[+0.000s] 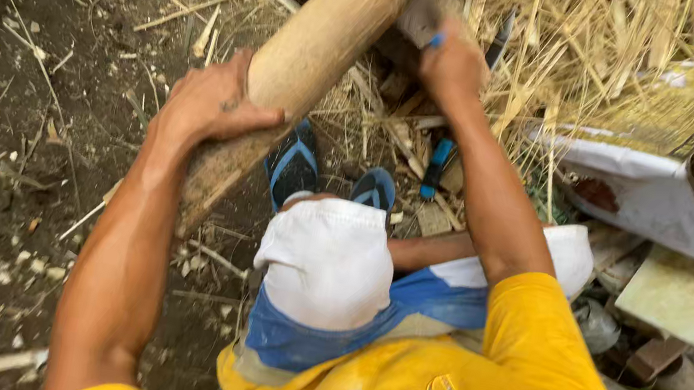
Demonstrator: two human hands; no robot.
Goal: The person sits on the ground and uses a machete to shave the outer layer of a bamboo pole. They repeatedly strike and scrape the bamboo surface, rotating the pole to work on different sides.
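Two hands on one thick bamboo log (313, 52), slanted above the dirt ground (20, 174). Left hand (210, 101): fingers clamped round its lower part. Right hand (451, 59): fingers closed on a blue-handled tool (434, 39), blade blurred, at the upper end. Blue sandals (295, 164) directly beneath. Risk, by my reckoning: blade glancing off toward the bracing hand or feet.

One printed sack at the upper right

A flat, crumpled sack (647, 148) lies among dry straw (572, 36) at the right, its upper face yellow-green with a printed panel (too blurred to make out), its lower part white with a dark reddish patch; straw stalks cross its top edge.
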